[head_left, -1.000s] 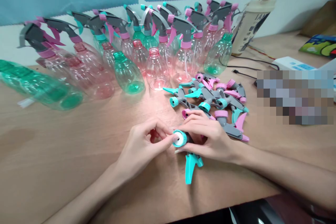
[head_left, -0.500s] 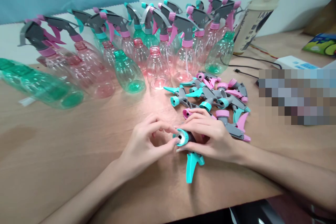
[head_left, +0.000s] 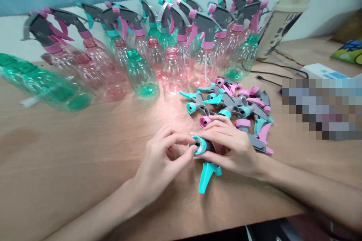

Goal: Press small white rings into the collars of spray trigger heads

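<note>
A grey spray head with a teal collar and teal trigger (head_left: 206, 177) is held low over the table near its front edge. Its open collar (head_left: 200, 145) faces left and shows a white inside. My right hand (head_left: 236, 147) is wrapped round the grey body from the right. My left hand (head_left: 162, 156) has thumb and index fingertips together at the collar's left rim; whether they pinch a small part there is too small to tell. Just behind my right hand lies a pile of loose spray heads (head_left: 227, 99) in grey, pink and teal.
Clear pink bottles (head_left: 174, 73) and green bottles (head_left: 143, 77), several with spray heads on, stand along the back. Green bottles (head_left: 59, 90) lie at the left. A tall tumbler (head_left: 283, 22), black cables (head_left: 275, 73) and a white box (head_left: 325, 70) are at the right.
The view has shifted slightly, so most things appear a little further right. The collar has turned a little, and my left fingertips remain at its rim.
</note>
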Tool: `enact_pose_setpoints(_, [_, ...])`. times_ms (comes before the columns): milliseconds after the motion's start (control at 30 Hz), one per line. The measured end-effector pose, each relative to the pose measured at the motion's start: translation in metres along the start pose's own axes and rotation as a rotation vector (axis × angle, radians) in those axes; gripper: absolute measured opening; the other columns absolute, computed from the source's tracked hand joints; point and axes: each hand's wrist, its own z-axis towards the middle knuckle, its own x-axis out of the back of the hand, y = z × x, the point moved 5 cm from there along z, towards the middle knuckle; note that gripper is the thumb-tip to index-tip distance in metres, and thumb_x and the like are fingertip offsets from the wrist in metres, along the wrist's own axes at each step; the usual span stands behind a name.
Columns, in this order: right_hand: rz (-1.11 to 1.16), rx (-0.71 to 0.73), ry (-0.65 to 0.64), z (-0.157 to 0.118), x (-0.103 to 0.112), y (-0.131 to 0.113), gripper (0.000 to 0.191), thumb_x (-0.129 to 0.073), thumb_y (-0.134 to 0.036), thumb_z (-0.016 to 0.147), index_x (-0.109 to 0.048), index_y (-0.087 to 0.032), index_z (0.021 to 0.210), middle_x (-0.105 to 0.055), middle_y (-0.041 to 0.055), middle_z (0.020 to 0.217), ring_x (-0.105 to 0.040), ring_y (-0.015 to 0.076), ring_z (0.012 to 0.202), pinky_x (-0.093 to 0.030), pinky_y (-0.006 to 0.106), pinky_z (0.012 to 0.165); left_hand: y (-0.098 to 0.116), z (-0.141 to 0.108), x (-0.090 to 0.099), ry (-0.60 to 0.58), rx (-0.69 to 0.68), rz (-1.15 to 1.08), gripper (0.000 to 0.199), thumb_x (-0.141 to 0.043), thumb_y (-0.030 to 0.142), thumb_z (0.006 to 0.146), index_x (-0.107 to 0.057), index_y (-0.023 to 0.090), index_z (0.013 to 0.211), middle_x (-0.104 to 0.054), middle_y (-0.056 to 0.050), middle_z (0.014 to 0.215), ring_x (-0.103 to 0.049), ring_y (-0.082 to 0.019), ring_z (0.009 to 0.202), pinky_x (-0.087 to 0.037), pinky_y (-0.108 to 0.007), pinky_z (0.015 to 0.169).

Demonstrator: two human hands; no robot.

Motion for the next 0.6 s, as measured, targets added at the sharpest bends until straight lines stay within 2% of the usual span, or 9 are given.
enact_pose_setpoints(167, [0.019, 0.010, 0.004, 0.000, 0.001, 0.000, 0.027, -0.063, -0.025, 0.082, -0.062, -0.020, 0.108, -0.070, 0.0032, 0.086, -0.066, 0.0193, 0.085, -0.041, 0.045, 0.095, 0.008, -0.004, -0.004, 0.016, -0.060, -0.078, 0.017, -0.055, 0.017, 0.084, -0.064, 0.020, 0.098, -0.055, -0.002, 0.087, -0.053, -0.009, 0.064, -0.048, -0.021, 0.058])
enact_pose_setpoints(300, [0.049, 0.026, -0.021, 0.000, 0.001, -0.002, 0.027, -0.064, -0.025, 0.082, -0.062, -0.016, 0.107, -0.069, 0.0034, 0.081, -0.066, 0.0193, 0.083, -0.040, 0.045, 0.095, 0.012, -0.003, -0.003, -0.022, -0.180, -0.097, 0.014, -0.053, 0.015, 0.083, -0.066, 0.019, 0.087, -0.051, -0.004, 0.089, -0.056, -0.012, 0.073, -0.049, -0.023, 0.062])
enact_pose_setpoints(467, [0.060, 0.018, -0.014, -0.001, 0.001, -0.002, 0.029, -0.068, -0.024, 0.079, -0.063, -0.015, 0.107, -0.069, 0.0032, 0.080, -0.066, 0.0198, 0.085, -0.039, 0.045, 0.095, 0.010, 0.000, 0.001, 0.013, -0.349, -0.018, 0.013, -0.055, 0.013, 0.080, -0.066, 0.018, 0.084, -0.051, -0.004, 0.086, -0.054, -0.014, 0.076, -0.048, -0.025, 0.063])
enact_pose_setpoints(600, [0.071, -0.027, -0.008, 0.000, 0.002, 0.002, 0.032, -0.069, -0.025, 0.079, -0.063, -0.019, 0.110, -0.070, 0.0013, 0.079, -0.066, 0.0196, 0.086, -0.040, 0.045, 0.096, 0.005, 0.000, 0.002, 0.063, -0.368, 0.051, 0.016, -0.055, 0.014, 0.081, -0.065, 0.019, 0.092, -0.051, -0.004, 0.090, -0.054, -0.014, 0.078, -0.046, -0.025, 0.064])
